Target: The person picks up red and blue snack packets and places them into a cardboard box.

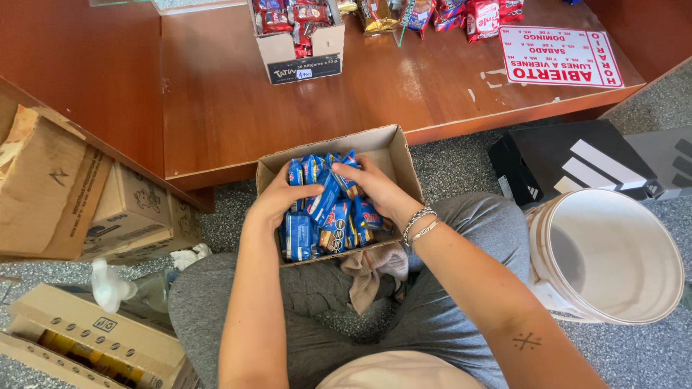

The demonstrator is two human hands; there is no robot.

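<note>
An open cardboard box (pixel 398 155) rests between my knees, filled with several blue snack packets (pixel 339 223). My left hand (pixel 275 196) reaches in from the left and grips a group of the blue packets at their upper ends. My right hand (pixel 375 186), with bracelets on its wrist, comes in from the right and its fingers close on the same bunch of packets (pixel 326 189) near the box's far side. Both hands meet over the packets inside the box.
A low wooden counter (pixel 404 86) ahead carries a cardboard display box of red snacks (pixel 299 36), loose red packets (pixel 481 16) and a red-and-white sign (pixel 561 56). A white bucket (pixel 613 259) and black shoebox (pixel 569 160) sit right. Cardboard boxes (pixel 79 194) stack at left; a cloth (pixel 369 270) lies on my lap.
</note>
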